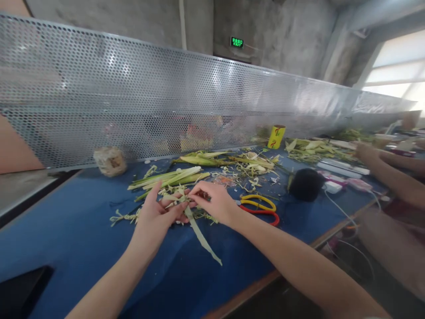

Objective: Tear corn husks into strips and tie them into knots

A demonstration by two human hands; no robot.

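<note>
My left hand (162, 210) pinches a pale green corn husk strip (201, 235) between thumb and fingers. The strip's long pointed tail hangs down to the right over the blue table, and shorter ends stick out at the top. Against the same strip, my right hand (214, 199) is closed, thumb and forefinger pressed together near the knotted middle. Exactly how the strip is folded there is hidden by the fingers. Behind my hands lies a bundle of husk strips (172, 177). A braided husk piece (122, 217) pokes out left of my left hand. Scissors (260, 208) with yellow and red handles lie right of my right hand.
A perforated metal screen (133, 97) runs along the table's back. Before it stand a plastic-wrapped roll (110, 161), corn husks (202, 158) and a yellow can-shaped object (276, 136). A black round object (306, 184) and white cables lie right. Another person's arm (385, 168) reaches in at far right.
</note>
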